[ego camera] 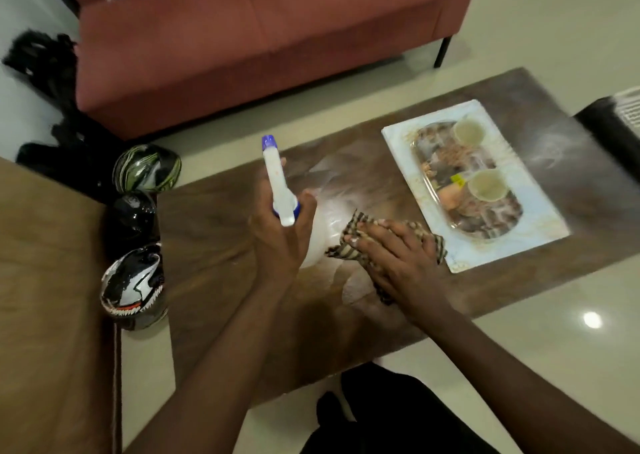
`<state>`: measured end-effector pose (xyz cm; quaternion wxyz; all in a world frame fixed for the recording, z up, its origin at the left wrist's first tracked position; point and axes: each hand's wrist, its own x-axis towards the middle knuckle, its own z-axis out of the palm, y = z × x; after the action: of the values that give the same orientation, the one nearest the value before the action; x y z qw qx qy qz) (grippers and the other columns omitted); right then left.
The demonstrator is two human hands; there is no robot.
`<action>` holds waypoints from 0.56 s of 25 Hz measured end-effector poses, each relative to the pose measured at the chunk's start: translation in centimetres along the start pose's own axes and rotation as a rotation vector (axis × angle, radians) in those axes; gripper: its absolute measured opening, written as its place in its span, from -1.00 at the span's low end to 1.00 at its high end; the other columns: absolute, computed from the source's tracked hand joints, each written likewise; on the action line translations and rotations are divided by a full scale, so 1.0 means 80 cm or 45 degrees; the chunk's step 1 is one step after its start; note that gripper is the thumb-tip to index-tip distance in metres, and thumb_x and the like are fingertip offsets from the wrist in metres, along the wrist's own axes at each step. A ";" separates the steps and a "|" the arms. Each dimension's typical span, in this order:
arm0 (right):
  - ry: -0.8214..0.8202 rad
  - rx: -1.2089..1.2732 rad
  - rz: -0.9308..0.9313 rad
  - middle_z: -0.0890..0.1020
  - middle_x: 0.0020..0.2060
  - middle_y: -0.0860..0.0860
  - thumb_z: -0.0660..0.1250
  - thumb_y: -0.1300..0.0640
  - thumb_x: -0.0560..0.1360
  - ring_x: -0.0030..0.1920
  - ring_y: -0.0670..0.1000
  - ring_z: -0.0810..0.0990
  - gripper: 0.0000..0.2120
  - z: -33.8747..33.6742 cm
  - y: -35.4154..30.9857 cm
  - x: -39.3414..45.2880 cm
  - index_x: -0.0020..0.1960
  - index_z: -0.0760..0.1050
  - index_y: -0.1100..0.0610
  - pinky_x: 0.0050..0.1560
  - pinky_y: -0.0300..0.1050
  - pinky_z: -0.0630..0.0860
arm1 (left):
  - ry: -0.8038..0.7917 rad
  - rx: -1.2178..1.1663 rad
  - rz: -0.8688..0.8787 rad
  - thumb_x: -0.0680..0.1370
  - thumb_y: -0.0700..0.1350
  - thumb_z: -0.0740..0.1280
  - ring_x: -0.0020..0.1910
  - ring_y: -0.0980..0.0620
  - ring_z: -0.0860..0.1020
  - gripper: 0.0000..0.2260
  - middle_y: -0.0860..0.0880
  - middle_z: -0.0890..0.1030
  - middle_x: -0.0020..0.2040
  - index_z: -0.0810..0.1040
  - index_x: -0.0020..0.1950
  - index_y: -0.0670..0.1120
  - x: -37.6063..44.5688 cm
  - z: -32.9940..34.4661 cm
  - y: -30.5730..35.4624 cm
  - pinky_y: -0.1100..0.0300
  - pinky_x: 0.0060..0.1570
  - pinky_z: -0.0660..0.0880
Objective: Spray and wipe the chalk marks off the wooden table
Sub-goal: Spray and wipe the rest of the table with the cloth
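The dark wooden table [214, 245] runs from lower left to upper right. My left hand [277, 235] is wrapped around a white spray bottle [280, 183] with a blue nozzle and holds it just above the table's middle, nozzle pointing away from me. My right hand [398, 249] lies flat, pressing a brown checked cloth [349, 228] onto the tabletop right of the bottle. White chalk smears [356, 287] spread under and around the cloth. A fainter chalk patch [554, 142] shows at the table's far right.
A pale rectangular tray [540, 211] printed with cups lies on the table right of my hands. Three helmets [135, 280] sit on the floor at the table's left end. A red sofa [242, 38] stands beyond. A brown surface [52, 297] fills the left.
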<state>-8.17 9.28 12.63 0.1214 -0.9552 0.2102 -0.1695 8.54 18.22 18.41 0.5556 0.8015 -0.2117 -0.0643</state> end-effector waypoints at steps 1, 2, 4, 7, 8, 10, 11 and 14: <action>0.070 -0.032 -0.021 0.48 0.31 -0.07 0.15 -0.03 0.54 0.31 0.07 0.38 -0.67 -0.021 0.012 -0.001 0.29 0.41 -0.10 0.11 0.09 0.24 | 0.015 0.021 0.045 0.51 -0.25 0.44 -0.17 0.43 0.50 -0.64 0.15 0.42 -0.18 0.42 0.26 -0.12 0.000 0.009 0.030 0.59 -0.17 0.35; 0.085 -0.040 -0.008 0.49 0.30 -0.08 0.15 -0.03 0.54 0.31 0.06 0.38 -0.68 -0.052 0.019 -0.003 0.29 0.40 -0.11 0.12 0.08 0.24 | 0.015 0.040 0.092 0.50 -0.24 0.45 -0.19 0.43 0.48 -0.64 0.18 0.41 -0.19 0.44 0.26 -0.15 0.000 0.018 0.048 0.57 -0.18 0.35; 0.112 -0.046 0.000 0.49 0.30 -0.10 0.18 -0.01 0.54 0.33 0.05 0.37 -0.68 -0.093 0.048 -0.019 0.29 0.40 -0.11 0.14 0.08 0.23 | 0.014 0.052 0.208 0.49 -0.22 0.45 -0.21 0.37 0.47 -0.64 0.21 0.42 -0.20 0.47 0.25 -0.17 -0.006 0.045 0.095 0.52 -0.18 0.35; 0.138 -0.045 0.005 0.45 0.32 -0.14 0.21 -0.01 0.54 0.36 0.03 0.33 -0.66 -0.139 0.108 -0.039 0.31 0.42 -0.12 0.18 0.11 0.23 | 0.008 0.085 0.280 0.51 -0.18 0.45 -0.22 0.39 0.49 -0.61 0.23 0.44 -0.20 0.44 0.29 -0.22 -0.018 0.114 0.156 0.56 -0.19 0.33; 0.142 -0.042 0.017 0.44 0.33 -0.14 0.21 -0.02 0.54 0.36 0.03 0.32 -0.66 -0.154 0.137 -0.051 0.31 0.42 -0.12 0.18 0.13 0.23 | -0.002 0.081 0.280 0.52 -0.17 0.45 -0.23 0.37 0.50 -0.60 0.19 0.46 -0.20 0.43 0.29 -0.24 -0.029 0.147 0.176 0.59 -0.20 0.32; 0.156 -0.029 0.036 0.45 0.33 -0.13 0.18 -0.03 0.54 0.35 0.04 0.34 -0.66 -0.180 0.190 -0.069 0.30 0.44 -0.11 0.17 0.15 0.26 | -0.033 0.066 0.245 0.53 -0.15 0.45 -0.27 0.26 0.51 -0.60 0.04 0.53 -0.18 0.43 0.29 -0.25 -0.051 0.202 0.208 0.61 -0.22 0.33; 0.170 -0.019 0.049 0.47 0.32 -0.12 0.17 -0.03 0.54 0.34 0.05 0.37 -0.66 -0.195 0.223 -0.076 0.29 0.45 -0.10 0.16 0.16 0.27 | -0.055 0.040 0.243 0.53 -0.16 0.45 -0.27 0.23 0.50 -0.61 -0.03 0.55 -0.16 0.43 0.29 -0.24 -0.061 0.236 0.222 0.61 -0.21 0.34; 0.168 0.005 0.054 0.49 0.30 -0.10 0.14 -0.04 0.53 0.31 0.04 0.40 -0.66 -0.247 0.325 -0.097 0.29 0.45 -0.10 0.16 0.14 0.26 | -0.056 0.005 0.213 0.52 -0.20 0.46 -0.19 0.35 0.54 -0.61 0.17 0.51 -0.17 0.45 0.29 -0.24 -0.087 0.341 0.270 0.63 -0.18 0.32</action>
<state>-31.54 -13.39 20.72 0.1128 -0.9369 0.2377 -0.2300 -12.75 -8.74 27.08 0.5527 0.7805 -0.2902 -0.0347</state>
